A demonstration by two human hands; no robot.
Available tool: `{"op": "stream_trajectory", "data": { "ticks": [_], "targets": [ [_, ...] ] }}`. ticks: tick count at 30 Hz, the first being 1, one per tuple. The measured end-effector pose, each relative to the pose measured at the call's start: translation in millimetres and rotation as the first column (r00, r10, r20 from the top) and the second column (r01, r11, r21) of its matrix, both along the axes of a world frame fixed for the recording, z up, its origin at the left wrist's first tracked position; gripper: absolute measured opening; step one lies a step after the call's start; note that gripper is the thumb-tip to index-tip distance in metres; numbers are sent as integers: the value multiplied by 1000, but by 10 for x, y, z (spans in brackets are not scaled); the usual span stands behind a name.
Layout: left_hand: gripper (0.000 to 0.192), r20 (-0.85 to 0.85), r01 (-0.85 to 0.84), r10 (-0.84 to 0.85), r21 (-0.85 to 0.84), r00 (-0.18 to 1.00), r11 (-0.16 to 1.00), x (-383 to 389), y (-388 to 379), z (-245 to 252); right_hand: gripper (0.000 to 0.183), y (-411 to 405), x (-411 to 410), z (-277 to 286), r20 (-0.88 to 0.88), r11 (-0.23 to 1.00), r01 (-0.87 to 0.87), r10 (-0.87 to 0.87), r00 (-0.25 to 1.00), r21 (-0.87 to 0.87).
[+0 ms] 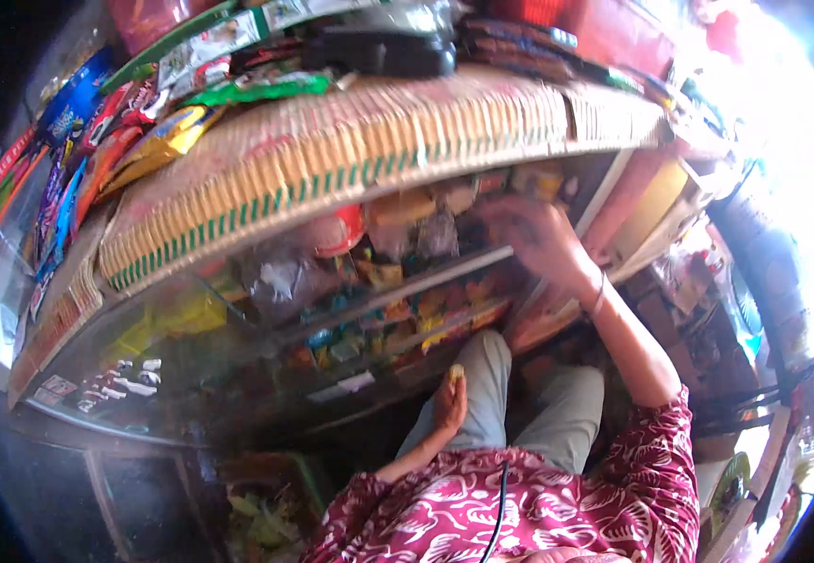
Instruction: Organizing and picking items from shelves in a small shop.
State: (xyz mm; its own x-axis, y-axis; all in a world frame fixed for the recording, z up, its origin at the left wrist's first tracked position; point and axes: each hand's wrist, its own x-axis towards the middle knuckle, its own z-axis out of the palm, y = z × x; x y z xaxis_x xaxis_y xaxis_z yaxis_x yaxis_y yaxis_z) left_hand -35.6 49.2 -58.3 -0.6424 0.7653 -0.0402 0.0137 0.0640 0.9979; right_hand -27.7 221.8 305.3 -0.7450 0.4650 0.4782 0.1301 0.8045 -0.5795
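Observation:
My left hand [451, 407] is by my left knee, its fingers closed around a small pale yellow item [456, 371] whose top pokes out. My right hand [537, 243] is raised in front of the display cabinet's opening, blurred by motion; whether anything is in its fingers cannot be seen. Near it inside the cabinet are a clear plastic bag [439, 236] and a red and white container [340, 229]. Below them, colourful packets [449, 302] fill a lower shelf.
Ribbed cardboard [351, 141] covers the countertop above the cabinet. Snack packets [167, 141] hang or lie at its left, and a black item [379, 53] stands at the back. The glass front [189, 366] curves away left. A greenish bin [273, 507] stands low at left.

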Motion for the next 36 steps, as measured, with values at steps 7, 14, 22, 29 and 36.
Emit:
{"op": "stream_trajectory", "data": {
  "ticks": [7,14,22,29,36],
  "targets": [
    [33,39,-17,16,19,999,1000,-154,-18,134,17,-360,-427,1845,-399,921,73,94,912,383],
    [33,83,-11,13,-19,996,1000,-250,-179,113,28,556,-1147,2699,218,806,-258,164,962,533],
    [34,105,21,-18,-31,994,999,-267,-105,121,65,1787,-2038,2790,221,579,121,-485,846,806],
    [34,106,26,-21,-44,994,999,-292,-130,124,72,1575,-2327,2721,-10,529,376,-569,822,761],
    [35,98,60,-57,-25,994,998,-266,-100,139,74,1899,-2227,3001,345,723,33,-369,863,690]
  ]
}}
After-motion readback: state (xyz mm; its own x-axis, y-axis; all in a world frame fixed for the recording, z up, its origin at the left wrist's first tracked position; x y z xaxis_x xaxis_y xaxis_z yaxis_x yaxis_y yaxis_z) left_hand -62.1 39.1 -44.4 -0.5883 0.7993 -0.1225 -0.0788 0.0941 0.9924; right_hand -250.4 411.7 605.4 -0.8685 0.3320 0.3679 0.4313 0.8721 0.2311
